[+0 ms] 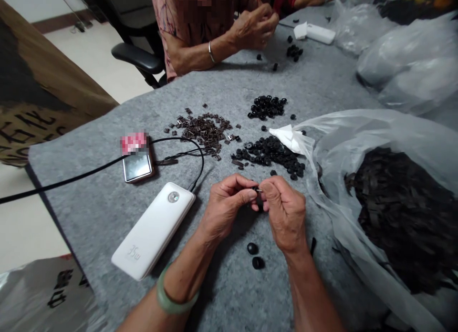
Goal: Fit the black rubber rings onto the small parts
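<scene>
A smooth, thick, pale green bangle [176,294] circled the left forearm [182,284] above the left hand [225,203]. The right forearm [307,289] was bare, and the right hand [284,212] showed creased skin and bony knuckles.

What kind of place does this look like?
Probably a small piecework workroom: a grey felt-topped table holds heaps of small black rings and dark flat parts, beside a large plastic bag of more parts, with a second person working across it.
</scene>
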The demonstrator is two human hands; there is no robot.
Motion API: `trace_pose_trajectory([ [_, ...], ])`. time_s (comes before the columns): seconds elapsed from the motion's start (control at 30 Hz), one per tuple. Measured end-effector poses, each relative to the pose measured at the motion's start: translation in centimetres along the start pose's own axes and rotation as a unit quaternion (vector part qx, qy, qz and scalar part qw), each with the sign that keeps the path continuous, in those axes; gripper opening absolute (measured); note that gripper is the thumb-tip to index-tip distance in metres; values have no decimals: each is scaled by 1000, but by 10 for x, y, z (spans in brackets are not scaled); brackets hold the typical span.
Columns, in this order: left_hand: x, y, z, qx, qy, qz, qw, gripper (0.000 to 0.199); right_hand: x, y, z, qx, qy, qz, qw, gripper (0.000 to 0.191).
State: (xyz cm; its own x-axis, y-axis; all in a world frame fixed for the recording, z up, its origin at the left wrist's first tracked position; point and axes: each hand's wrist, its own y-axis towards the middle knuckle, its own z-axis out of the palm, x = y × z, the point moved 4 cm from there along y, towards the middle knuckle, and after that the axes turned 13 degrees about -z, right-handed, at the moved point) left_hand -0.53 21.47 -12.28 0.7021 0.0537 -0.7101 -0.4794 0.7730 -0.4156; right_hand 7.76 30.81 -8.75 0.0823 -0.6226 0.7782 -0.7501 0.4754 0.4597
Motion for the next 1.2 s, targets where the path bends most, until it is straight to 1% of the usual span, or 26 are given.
trace_pose_trajectory([
  [0.07,0,1,2,9,-30,-24,999,21,-7,-2,1,-16,61,63,996,39],
  [0.1,1,1,2,12,-44,-34,998,25,-10,-4,1,-24,90,85,992,39],
  [0.13,1,2,2,12,-56,-42,997,29,-12,-5,1,-29,113,97,988,37],
  [0.2,1,2,2,11,-74,-60,995,35,-14,-7,0,-30,135,98,986,33],
  [0.3,3,4,0,10,-82,-78,994,37,-12,-5,-2,-14,104,62,993,20],
  [0.4,3,3,-1,11,-84,-84,993,38,-5,-1,-4,-6,48,-4,999,12],
  [0.57,2,3,0,2,-83,-79,993,35,3,4,-5,-4,-21,-103,994,13],
  [0.73,2,3,-1,-2,-62,-59,996,29,8,2,-5,29,-135,-186,973,16],
  [0.83,3,4,-2,0,-46,-48,998,26,10,1,-4,36,-165,-203,965,17],
  [1.03,3,3,-2,-7,-23,-32,999,18,8,-1,0,38,-176,-215,960,22],
  [1.1,2,3,-2,-15,-17,-30,999,19,6,0,1,43,-173,-206,962,23],
  [1.2,-2,3,-3,-29,-8,-23,999,22,9,5,-6,47,-159,-162,973,19],
])
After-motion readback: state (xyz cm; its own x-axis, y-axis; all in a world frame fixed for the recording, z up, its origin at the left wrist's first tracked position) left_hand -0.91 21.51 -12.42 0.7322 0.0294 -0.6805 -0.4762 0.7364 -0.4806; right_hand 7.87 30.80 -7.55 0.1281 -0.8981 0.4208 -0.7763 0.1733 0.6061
